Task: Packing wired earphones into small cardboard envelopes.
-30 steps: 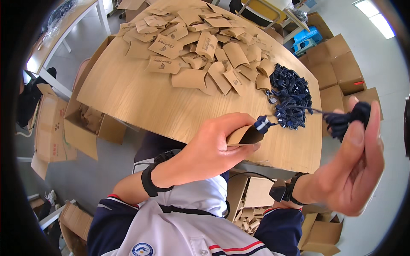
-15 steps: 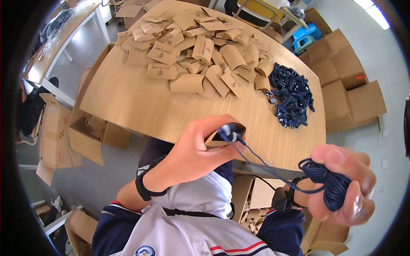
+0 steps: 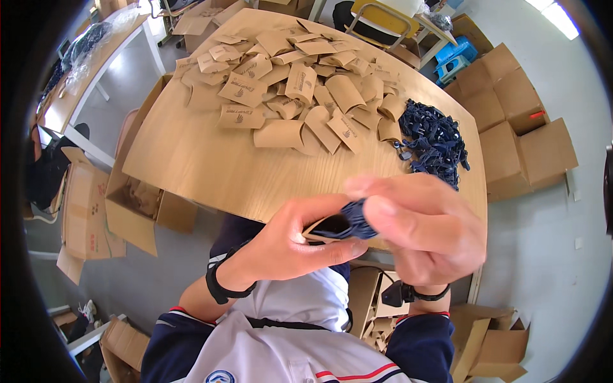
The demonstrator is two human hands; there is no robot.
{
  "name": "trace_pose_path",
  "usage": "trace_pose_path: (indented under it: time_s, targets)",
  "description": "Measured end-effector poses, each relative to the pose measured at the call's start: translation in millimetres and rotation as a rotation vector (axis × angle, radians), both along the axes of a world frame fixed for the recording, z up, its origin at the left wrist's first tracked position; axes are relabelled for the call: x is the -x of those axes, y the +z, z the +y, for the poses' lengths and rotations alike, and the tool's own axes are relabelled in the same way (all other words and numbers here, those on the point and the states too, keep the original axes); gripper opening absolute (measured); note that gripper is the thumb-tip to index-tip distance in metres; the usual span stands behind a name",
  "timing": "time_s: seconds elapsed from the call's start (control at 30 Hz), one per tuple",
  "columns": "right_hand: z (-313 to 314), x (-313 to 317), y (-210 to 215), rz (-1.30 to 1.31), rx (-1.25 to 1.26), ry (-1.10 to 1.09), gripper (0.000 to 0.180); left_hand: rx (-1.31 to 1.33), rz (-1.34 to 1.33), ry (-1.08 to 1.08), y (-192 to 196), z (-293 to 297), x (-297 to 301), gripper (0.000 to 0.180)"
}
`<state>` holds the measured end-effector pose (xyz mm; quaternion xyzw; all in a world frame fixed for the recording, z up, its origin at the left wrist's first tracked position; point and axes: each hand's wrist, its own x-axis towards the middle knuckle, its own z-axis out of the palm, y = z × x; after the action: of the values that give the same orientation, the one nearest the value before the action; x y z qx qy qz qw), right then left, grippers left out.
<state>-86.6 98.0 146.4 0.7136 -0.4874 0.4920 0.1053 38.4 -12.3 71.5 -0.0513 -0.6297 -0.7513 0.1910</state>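
My left hand (image 3: 290,236) is closed around a small brown cardboard pillow box (image 3: 317,240), its open end facing right. At that opening sits a coiled bundle of dark blue earphones (image 3: 357,220), partly inside the box. The fingers of my right hand (image 3: 428,226), a little blurred, press on the bundle's outer end. Both hands are above the table's near edge. Beyond them lies a heap of similar brown pillow boxes (image 3: 300,83). At the table's right is a tangled pile of dark blue earphones (image 3: 437,137), its lower part hidden by my right hand.
The wooden table (image 3: 191,159) has a curved near edge. An open carton (image 3: 140,198) stands below its left side, and another carton with small brown pieces (image 3: 383,319) is below my right forearm. Stacked cartons (image 3: 511,121) line the right wall. A chair (image 3: 383,19) stands behind the table.
My right hand has moved left with the coiled earphone cable, from the far right to the box's opening. The coil now partly enters the box. My left hand still holds the box.
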Motion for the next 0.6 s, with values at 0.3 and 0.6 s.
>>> trace_pose_path:
  time_s: [0.3,0.6]
  targets:
    - [8,-1,-28,-0.397,-0.136,0.041,0.028,-0.269,-0.102,-0.111,-15,-1,-1,0.029]
    - [11,2,-14,-0.072,-0.361,-0.240,0.031,-0.245,-0.309,-0.215,-7,-19,5,0.028]
